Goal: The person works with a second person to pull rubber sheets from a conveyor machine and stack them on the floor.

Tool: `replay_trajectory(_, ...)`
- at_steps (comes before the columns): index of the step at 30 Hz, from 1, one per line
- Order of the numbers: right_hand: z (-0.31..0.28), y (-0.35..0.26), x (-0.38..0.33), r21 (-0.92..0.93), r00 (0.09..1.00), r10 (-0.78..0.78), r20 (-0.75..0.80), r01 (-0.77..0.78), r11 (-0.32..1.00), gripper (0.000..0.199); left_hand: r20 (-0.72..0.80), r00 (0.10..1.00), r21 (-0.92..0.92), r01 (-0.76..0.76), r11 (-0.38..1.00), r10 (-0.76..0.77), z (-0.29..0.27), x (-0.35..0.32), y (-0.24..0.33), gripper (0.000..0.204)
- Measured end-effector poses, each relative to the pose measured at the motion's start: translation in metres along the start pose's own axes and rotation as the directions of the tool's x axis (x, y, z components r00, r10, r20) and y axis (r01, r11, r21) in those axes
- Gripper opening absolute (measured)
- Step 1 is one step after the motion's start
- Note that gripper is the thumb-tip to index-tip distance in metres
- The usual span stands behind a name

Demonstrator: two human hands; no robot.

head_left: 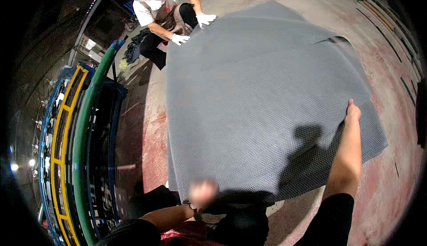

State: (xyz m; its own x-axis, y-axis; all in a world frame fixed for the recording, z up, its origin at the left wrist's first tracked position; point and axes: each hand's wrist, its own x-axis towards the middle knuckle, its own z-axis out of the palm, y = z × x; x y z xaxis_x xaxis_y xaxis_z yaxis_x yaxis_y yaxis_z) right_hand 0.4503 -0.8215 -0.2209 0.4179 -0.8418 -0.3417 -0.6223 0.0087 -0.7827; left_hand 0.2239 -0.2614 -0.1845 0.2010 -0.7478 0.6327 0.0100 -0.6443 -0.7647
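A large grey mesh sheet (253, 90) with a fine raised texture spreads in front of me. Beneath it, another dark grey mesh sheet (372, 132) juts out at the right. My right hand (353, 112), its arm stretched forward, is closed on the upper sheet's right edge, thumb on top. That edge is lifted a little off the layer under it. At the near left corner my left hand (203, 192) lies against the sheet; it is blurred and its fingers cannot be made out. My shadow falls across the near right part.
Across the sheet a co-worker crouches, white-gloved hands (180, 39) on its far left edge. To the left stands a machine with a long green roller (82, 144) and a yellow frame (55, 161). Long poles (382, 17) lie at the far right on the stained concrete floor (396, 126).
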Motion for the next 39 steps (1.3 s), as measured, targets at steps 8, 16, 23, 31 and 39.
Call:
replay_trajectory(8,-0.055,0.023,-0.048,0.165,0.929,-0.355,-0.106,0.369,0.915,0.051,0.573,0.646,-0.646,-0.021,0.763,0.503,-0.047,-0.041,-0.074,0.021)
replay_trajectory(16,-0.086,0.148,-0.169,0.208,0.984,-0.118,-0.132,0.144,0.968,0.047,0.786,0.352,-0.593,0.2,0.78,0.508,-0.077,-0.086,-0.144,0.028)
replay_trajectory(23,-0.077,0.235,-0.137,0.357,0.994,0.082,0.073,-0.103,0.928,0.035,0.885,0.294,-0.445,0.309,0.841,0.361,-0.086,-0.102,-0.151,0.036)
replay_trajectory(31,-0.123,0.151,-0.073,0.728,0.891,0.135,0.433,-0.434,0.53,0.049,0.914,0.306,-0.372,0.373,0.85,0.266,-0.085,-0.105,-0.142,0.045)
replay_trajectory(39,-0.131,0.002,-0.086,0.282,0.883,-0.46,-0.094,0.466,0.838,0.033,0.934,-0.197,0.303,0.878,0.37,-0.298,-0.082,-0.158,-0.11,0.07)
